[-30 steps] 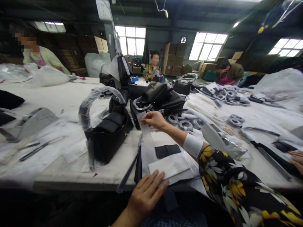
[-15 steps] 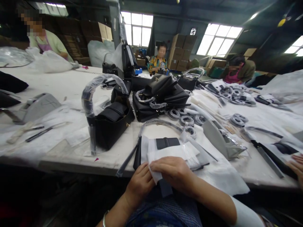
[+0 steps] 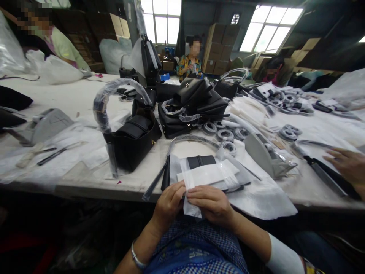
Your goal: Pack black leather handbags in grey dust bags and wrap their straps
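Observation:
At the table's front edge, my left hand [image 3: 169, 201] and my right hand [image 3: 213, 202] are close together, both closed on a thin white wrapping sheet [image 3: 192, 208]. The sheet hangs slightly over the edge between them, and my fingertips press along its fold. Just beyond my hands lies a flat black bag with a plastic-wrapped handle [image 3: 196, 137] arching away from me. A black strap tab [image 3: 201, 161] shows on it, beside a white paper strip [image 3: 209, 174]. What lies under the sheet between my hands is hidden.
A standing black bag [image 3: 134, 148] is left of my work, with stacked black bags [image 3: 194, 110] behind. Coiled wrapped straps [image 3: 225, 135] and a grey tape dispenser [image 3: 265, 158] sit to the right. A co-worker's hand [image 3: 346, 165] reaches in at far right. Another dispenser [image 3: 49, 125] stands left.
The dark strip that hung below the sheet between my hands is now hardly visible. My right hand has shifted slightly down the sheet. At far right, the co-worker's hand has moved up and inward.

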Demonstrator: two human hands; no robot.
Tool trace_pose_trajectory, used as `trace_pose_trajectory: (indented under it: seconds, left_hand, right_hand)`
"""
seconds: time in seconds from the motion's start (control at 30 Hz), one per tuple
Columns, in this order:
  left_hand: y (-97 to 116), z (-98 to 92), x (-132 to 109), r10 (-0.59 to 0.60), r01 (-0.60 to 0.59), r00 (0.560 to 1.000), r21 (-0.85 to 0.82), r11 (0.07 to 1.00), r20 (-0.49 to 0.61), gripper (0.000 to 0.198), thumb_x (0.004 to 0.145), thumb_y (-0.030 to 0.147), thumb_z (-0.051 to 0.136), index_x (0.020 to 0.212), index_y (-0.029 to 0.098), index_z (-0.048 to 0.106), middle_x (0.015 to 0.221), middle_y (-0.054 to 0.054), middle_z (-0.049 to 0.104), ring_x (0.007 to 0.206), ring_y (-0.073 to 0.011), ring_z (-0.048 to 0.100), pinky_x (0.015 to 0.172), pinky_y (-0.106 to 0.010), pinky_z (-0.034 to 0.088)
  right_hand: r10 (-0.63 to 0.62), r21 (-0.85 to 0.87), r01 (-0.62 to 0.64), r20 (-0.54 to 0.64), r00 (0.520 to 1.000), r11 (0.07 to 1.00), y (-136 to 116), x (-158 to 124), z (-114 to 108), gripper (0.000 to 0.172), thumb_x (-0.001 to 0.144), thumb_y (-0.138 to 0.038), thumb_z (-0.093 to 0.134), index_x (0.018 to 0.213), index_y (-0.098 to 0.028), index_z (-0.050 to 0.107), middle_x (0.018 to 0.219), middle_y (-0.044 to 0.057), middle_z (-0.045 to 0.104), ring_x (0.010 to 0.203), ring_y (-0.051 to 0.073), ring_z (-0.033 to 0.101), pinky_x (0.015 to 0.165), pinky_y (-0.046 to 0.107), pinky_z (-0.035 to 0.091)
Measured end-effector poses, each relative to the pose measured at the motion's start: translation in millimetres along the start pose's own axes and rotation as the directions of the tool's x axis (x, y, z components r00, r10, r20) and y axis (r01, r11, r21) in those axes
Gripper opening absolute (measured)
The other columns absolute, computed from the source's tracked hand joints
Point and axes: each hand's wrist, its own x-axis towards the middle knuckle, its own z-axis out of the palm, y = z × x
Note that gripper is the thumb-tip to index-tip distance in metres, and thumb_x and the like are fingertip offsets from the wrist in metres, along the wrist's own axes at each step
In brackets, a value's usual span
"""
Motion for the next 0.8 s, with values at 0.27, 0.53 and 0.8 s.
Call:
trace_pose_trajectory:
  seconds: [0.27, 0.53, 0.8]
  left_hand:
    - [-1.3, -2.5, -4.0, 0.152, -0.155, 0.987, 0.047, 0.987, 0.051, 0.037, 0.099, 0.012, 0.049, 0.134, 0.013, 0.056, 0.131, -0.012, 0.065, 0.132, -0.0248, 0.052, 0.106, -0.041, 0.050]
    - [-3.2, 1.6, -5.8, 0.181, -0.183, 0.982, 0.049, 0.982, 0.048, 0.039, 0.098, 0.007, 0.048, 0.135, 0.014, 0.056, 0.130, -0.010, 0.066, 0.128, -0.0210, 0.056, 0.106, -0.038, 0.048]
    - [-2.7, 5.3, -6.1, 0.160, -0.160, 0.987, 0.032, 0.987, 0.005, 0.035, 0.099, 0.008, 0.047, 0.131, 0.013, 0.060, 0.129, -0.010, 0.067, 0.127, -0.0209, 0.057, 0.104, -0.036, 0.048]
  right_hand:
    - [-0.076, -0.068, 0.089, 0.176, 0.982, 0.994, -12.4, 14.7, -19.7, 0.022, 0.096, -0.033, 0.059, 0.110, -0.019, 0.068, 0.097, 0.007, 0.077, 0.101, 0.020, 0.072, 0.099, 0.036, 0.054]
    - [0.442, -0.526, -0.258, 0.259, 0.859, 0.810, 47.6, 85.7, -29.0, 0.030, 0.097, -0.031, 0.057, 0.122, -0.016, 0.067, 0.127, 0.013, 0.067, 0.131, 0.033, 0.052, 0.112, 0.058, 0.034]
    - [0.483, -0.485, -0.206, 0.560, 0.673, 0.850, 93.1, 105.7, 7.8, 0.029, 0.101, -0.033, 0.049, 0.103, -0.019, 0.075, 0.124, 0.009, 0.070, 0.140, 0.031, 0.042, 0.115, 0.062, 0.024]
